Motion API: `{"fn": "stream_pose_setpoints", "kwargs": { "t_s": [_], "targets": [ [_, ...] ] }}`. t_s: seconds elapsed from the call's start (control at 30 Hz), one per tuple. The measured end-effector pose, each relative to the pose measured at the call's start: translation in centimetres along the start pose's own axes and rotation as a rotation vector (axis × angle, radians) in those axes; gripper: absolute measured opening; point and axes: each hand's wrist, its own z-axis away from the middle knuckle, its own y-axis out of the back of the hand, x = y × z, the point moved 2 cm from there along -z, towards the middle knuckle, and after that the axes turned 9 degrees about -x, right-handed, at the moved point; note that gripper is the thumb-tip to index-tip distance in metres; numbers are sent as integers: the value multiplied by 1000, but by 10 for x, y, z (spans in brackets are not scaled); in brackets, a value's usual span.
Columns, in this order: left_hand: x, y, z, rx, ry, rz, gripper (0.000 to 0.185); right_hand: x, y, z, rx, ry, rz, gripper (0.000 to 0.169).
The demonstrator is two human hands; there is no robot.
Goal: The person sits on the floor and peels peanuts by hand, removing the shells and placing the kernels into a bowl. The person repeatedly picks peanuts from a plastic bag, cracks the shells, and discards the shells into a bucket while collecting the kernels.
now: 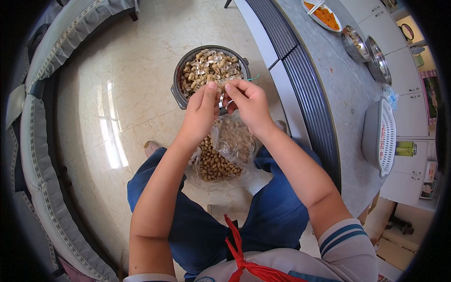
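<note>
Both hands meet over the near rim of a dark round basin (178,92) heaped with peanut shells (211,65). My left hand (203,104) and my right hand (246,100) pinch a peanut pod (222,84) between thumbs and fingers; its exact state is partly hidden by the fingertips. Below the hands, between my legs, a clear plastic bag (246,172) lies with its mouth spread. Brown peanut kernels (216,164) fill its lower left part, and paler unshelled peanuts (234,135) show through the plastic at its upper right.
To the right runs a grey table (338,88) with a ribbed dark edge. It bears a plate of orange food (322,16) with chopsticks, two steel bowls (356,44) (378,61) and a grey basin with a white colander (387,141). A sofa (35,141) with frilled covers curves along the left.
</note>
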Motion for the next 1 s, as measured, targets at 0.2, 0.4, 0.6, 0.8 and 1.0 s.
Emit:
{"fn": "stream_pose_setpoints", "kwargs": {
  "t_s": [0.2, 0.4, 0.6, 0.8, 1.0],
  "targets": [
    [2, -1, -1, -32, 76, 169, 31, 2, -2, -1, 80, -49, -203, 15],
    [2, 0, -1, -17, 105, 238, 29, 5, 12, -9, 179, -59, 15, 13],
    [-2, 7, -2, 47, 123, 197, 27, 26, 18, -13, 130, -42, 347, 9],
    [-2, 2, -1, 39, 119, 181, 25, 12, 20, -17, 176, 11, 174, 10],
    [-2, 4, -2, 26, 108, 237, 24, 3, 19, -19, 107, 189, 200, 28]
  ]
}}
